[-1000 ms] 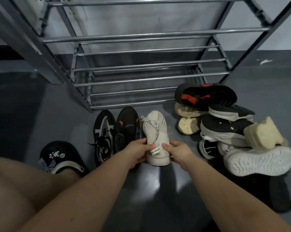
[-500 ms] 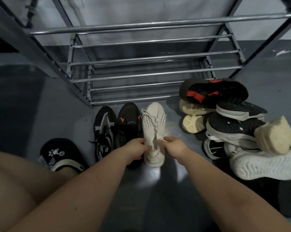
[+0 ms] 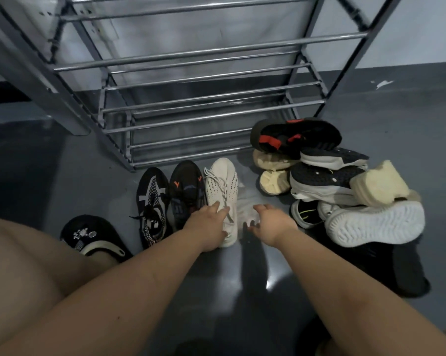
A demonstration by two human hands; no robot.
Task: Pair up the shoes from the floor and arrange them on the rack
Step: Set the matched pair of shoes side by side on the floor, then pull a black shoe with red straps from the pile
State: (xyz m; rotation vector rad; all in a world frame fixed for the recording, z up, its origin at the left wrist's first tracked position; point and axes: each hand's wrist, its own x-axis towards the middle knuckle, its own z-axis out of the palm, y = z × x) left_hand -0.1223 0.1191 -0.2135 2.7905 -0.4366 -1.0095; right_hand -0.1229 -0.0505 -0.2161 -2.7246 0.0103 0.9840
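A white knit sneaker stands on the grey floor in front of the metal rack, toe toward it. My left hand rests on its heel and collar with fingers fairly straight. My right hand hovers just right of the sneaker, fingers spread, holding nothing. Left of the white sneaker stand a black sneaker with orange marks and a black-and-white sneaker, side by side. A heap of mixed shoes lies to the right.
A black clog sits at the left by my bare knee. In the heap are a black sandal with red straps, cream shoes and an upturned white sole. The rack's bars are bare. A dark item lies at the lower right.
Both hands held the white sneaker's heel. Now the sneaker stands on the floor, my right hand has come off it and opened, and my left hand lies flatter on it.
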